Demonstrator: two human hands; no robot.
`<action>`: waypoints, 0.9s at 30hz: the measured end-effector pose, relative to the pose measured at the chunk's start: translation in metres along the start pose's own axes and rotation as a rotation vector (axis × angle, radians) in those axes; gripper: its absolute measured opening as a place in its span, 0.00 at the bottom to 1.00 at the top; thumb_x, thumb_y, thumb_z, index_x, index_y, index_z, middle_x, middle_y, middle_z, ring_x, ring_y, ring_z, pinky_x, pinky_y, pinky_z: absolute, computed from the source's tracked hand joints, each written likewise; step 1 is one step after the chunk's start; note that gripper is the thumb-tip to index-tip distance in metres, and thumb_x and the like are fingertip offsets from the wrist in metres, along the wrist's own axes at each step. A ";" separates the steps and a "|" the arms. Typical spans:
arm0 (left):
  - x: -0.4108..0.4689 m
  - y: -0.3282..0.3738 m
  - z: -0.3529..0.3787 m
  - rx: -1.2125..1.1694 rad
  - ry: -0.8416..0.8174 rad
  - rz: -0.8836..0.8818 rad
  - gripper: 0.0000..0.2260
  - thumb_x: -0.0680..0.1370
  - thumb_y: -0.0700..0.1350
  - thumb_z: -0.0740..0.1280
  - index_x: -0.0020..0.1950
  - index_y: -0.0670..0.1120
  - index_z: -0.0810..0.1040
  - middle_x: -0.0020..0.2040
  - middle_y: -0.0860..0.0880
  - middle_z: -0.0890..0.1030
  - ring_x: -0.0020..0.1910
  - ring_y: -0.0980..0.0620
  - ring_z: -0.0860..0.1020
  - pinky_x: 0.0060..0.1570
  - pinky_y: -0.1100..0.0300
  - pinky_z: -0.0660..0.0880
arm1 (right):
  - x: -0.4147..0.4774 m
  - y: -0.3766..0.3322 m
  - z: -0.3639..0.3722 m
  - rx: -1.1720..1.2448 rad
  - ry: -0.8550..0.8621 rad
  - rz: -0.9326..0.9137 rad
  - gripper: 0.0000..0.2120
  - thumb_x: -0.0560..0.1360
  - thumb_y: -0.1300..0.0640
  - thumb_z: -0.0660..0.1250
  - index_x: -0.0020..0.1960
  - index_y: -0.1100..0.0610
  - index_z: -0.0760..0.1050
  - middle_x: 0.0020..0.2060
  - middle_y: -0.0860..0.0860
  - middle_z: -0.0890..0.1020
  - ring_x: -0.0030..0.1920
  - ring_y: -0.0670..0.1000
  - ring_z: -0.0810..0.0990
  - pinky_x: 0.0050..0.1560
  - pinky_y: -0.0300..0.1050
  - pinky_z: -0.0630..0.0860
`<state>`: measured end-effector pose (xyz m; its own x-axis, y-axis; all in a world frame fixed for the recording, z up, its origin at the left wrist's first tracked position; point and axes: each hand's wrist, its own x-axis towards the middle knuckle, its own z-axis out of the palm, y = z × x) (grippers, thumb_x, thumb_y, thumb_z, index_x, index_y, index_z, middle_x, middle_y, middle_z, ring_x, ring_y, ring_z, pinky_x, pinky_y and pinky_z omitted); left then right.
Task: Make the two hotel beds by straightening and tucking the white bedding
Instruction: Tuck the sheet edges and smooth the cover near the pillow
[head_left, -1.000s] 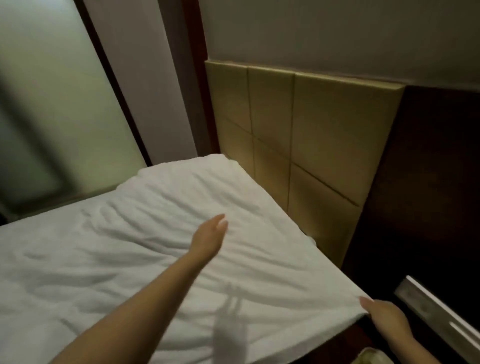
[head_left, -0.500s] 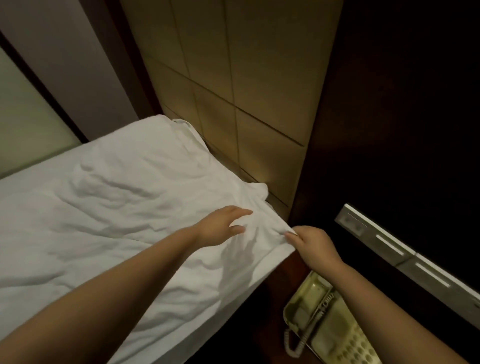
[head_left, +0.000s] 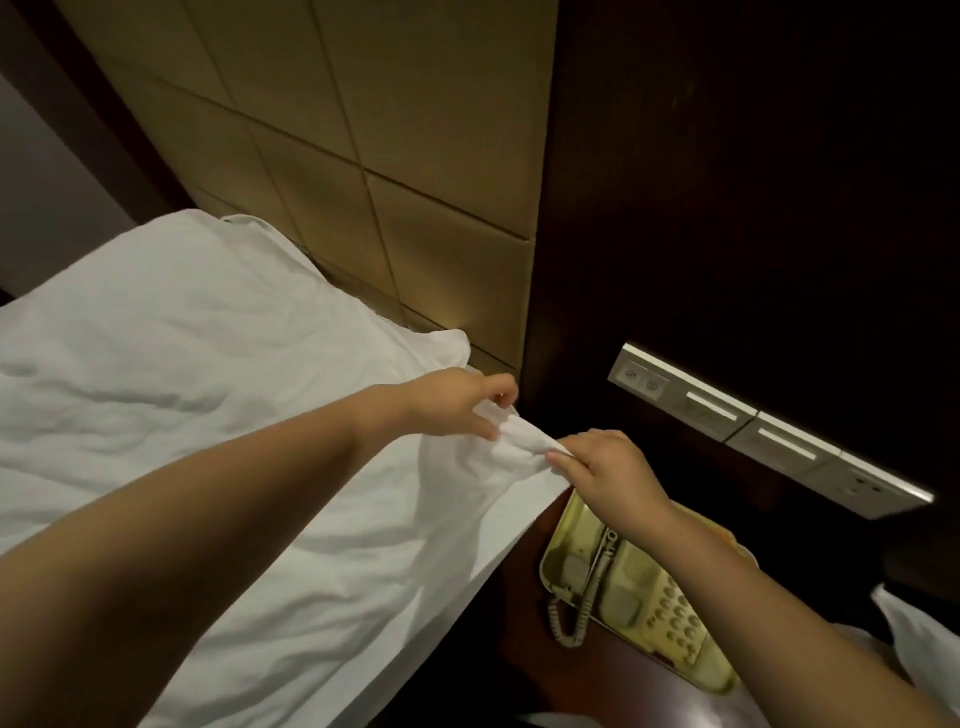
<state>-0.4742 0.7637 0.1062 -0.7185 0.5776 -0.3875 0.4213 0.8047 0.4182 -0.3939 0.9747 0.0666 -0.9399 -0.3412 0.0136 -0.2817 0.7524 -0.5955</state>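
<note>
We note left grip (head_left: 447, 405) lifted off the white bedding (head_left: 208, 389) and joined right grip (head_left: 608, 473), the 2 now pinching its corner, so tucking likely comes next.

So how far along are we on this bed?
Done: the white bedding lies spread out, though wrinkled. In hand: the left hand and right hand pinch its corner beside the headboard. Left: smoothing the wrinkles and tucking that corner.

Plain white bedding (head_left: 208, 395), tan square-panelled headboard (head_left: 363, 130), dark brown wall (head_left: 753, 182), yellowed cream telephone (head_left: 639, 608).
</note>
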 end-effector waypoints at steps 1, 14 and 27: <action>0.000 -0.004 0.001 -0.023 0.016 0.031 0.12 0.76 0.48 0.69 0.55 0.49 0.70 0.49 0.50 0.77 0.46 0.49 0.75 0.45 0.57 0.74 | -0.001 -0.001 0.001 0.020 0.014 0.030 0.19 0.77 0.46 0.56 0.46 0.55 0.82 0.38 0.49 0.82 0.42 0.50 0.77 0.48 0.41 0.62; 0.028 -0.062 -0.007 0.049 -0.199 0.288 0.05 0.73 0.58 0.67 0.40 0.59 0.73 0.43 0.57 0.75 0.46 0.53 0.74 0.49 0.51 0.74 | -0.017 -0.041 0.014 0.032 0.248 0.456 0.15 0.76 0.47 0.59 0.49 0.51 0.83 0.36 0.45 0.78 0.43 0.48 0.74 0.53 0.54 0.69; -0.007 -0.129 -0.027 -0.134 -0.092 0.212 0.13 0.80 0.50 0.62 0.47 0.42 0.80 0.40 0.46 0.79 0.41 0.50 0.75 0.40 0.62 0.67 | 0.038 -0.090 0.022 -0.046 0.090 0.662 0.13 0.77 0.46 0.65 0.61 0.44 0.74 0.61 0.48 0.75 0.63 0.52 0.72 0.65 0.56 0.68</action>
<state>-0.5391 0.6523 0.0772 -0.5664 0.7460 -0.3503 0.4754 0.6429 0.6005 -0.4005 0.8819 0.1028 -0.9289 0.2482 -0.2747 0.3545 0.8104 -0.4666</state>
